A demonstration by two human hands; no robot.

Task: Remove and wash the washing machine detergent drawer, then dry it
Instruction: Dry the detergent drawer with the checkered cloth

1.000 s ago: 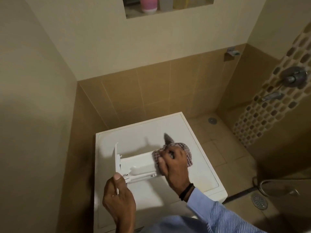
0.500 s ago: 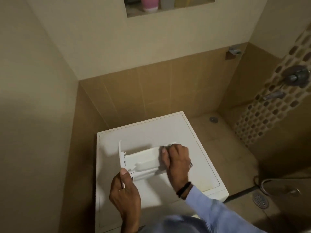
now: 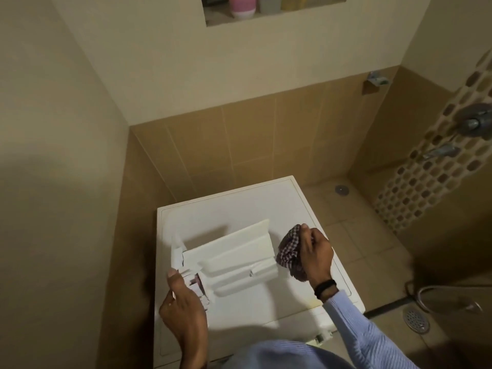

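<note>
Two hands work over the washer point(image 3: 239, 209). The drawer point(image 3: 234, 259) rests on its top, long axis left-right, front panel leftward, gripped by the left hand point(image 3: 183, 312). The right hand point(image 3: 316, 254), earlier on the drawer's far end, is now just beside it, fingers bunching a cloth point(image 3: 288, 249).

The person wore a pale blue shirt point(image 3: 279, 354) with fine stripes, its front filling the bottom centre of the frame. A long sleeve point(image 3: 356, 328) of the same fabric ran up from the lower right and ended at the wrist. A thin black band point(image 3: 325, 286) circled that wrist, just below the right hand point(image 3: 315, 251). The left hand point(image 3: 183, 312) and forearm, lower centre-left, were bare.
</note>
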